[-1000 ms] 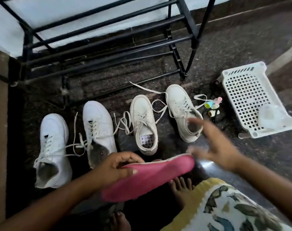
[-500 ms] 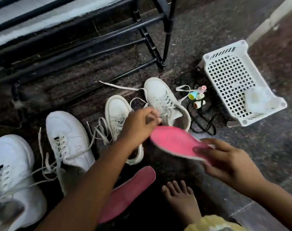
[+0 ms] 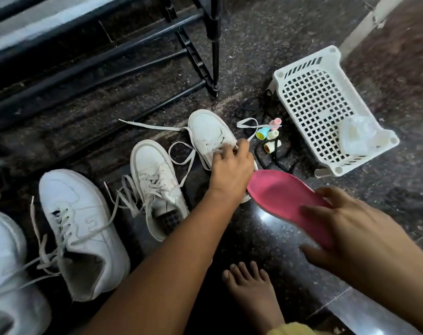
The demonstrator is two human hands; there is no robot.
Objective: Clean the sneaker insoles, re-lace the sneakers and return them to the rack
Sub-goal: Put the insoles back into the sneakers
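Right hand point(image 3: 350, 228) grips the smooth, curved pink insole point(image 3: 278, 192); left hand point(image 3: 229, 165), having released it, now clasps the white laced sneaker point(image 3: 205, 126).

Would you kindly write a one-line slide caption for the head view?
Left hand grips the rightmost sneaker at its laces while the right hand holds a pink insole beside it.
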